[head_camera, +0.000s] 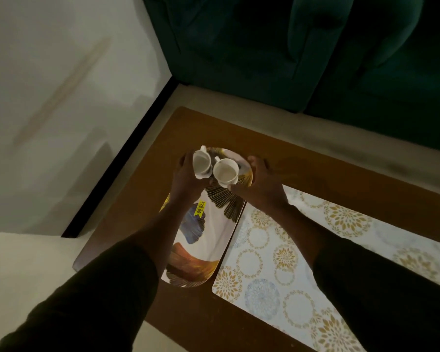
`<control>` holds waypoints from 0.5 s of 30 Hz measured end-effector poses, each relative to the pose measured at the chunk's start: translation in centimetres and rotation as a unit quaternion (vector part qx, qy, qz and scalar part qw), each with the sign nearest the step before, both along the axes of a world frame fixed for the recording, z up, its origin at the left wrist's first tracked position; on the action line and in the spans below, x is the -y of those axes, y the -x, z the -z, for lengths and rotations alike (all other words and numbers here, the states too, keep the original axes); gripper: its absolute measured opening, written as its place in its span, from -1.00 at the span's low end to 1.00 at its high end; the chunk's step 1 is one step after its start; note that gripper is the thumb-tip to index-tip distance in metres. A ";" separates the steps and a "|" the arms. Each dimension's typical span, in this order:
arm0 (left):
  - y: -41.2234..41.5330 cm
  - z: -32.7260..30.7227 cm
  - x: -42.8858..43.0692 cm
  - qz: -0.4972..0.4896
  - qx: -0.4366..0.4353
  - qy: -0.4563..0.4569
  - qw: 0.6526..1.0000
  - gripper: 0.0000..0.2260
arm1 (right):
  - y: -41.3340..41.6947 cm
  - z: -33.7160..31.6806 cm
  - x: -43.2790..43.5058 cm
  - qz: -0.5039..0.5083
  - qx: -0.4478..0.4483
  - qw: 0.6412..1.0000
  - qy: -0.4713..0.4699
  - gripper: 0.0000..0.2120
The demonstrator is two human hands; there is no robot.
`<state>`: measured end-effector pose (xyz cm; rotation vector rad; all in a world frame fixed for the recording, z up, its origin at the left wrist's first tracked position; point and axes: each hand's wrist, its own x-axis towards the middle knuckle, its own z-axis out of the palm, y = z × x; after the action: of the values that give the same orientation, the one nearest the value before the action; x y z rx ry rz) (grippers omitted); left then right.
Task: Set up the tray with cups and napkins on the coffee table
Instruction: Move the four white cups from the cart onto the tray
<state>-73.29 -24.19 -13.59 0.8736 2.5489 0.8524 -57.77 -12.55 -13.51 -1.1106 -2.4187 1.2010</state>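
Left hand (187, 175) curls round the left white ceramic cup (201, 161), which sits tilted on its saucer at the hand's fingertips. Between both hands lies the long oval glossy leaf-print tray (214, 232), flat on the brown wooden table (341, 179), with a yellow price sticker (200, 208) just below the left wrist. The right white ceramic cup (226, 169) stands upright on its saucer, touching distance from the right thumb. Right hand (263, 181) lies against the tray's right rim; too dim to tell if it grips. A white medallion-print placemat (277, 262) lies under the right forearm. Judgement: tray and cups placed, empty; napkins not seen, still to add.
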 end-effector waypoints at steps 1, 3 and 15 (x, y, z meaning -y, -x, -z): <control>0.4 0.2 -0.4 -0.005 0.005 0.005 1.000 -0.34 | 0.3 0.2 -0.1 -0.011 0.010 1.000 0.000 -0.19; 1.1 0.7 -1.1 -0.016 -0.013 0.010 1.000 -0.33 | 1.5 0.7 -0.1 -0.045 0.021 0.999 -0.005 -0.18; 1.9 0.7 -1.0 0.045 -0.042 0.004 0.998 -0.46 | 4.3 0.9 0.6 -0.001 0.109 0.994 -0.019 0.01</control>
<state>-75.17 -23.23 -14.26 1.0332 2.5602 0.7940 -62.05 -13.12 -14.45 -1.2892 -2.5908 1.0791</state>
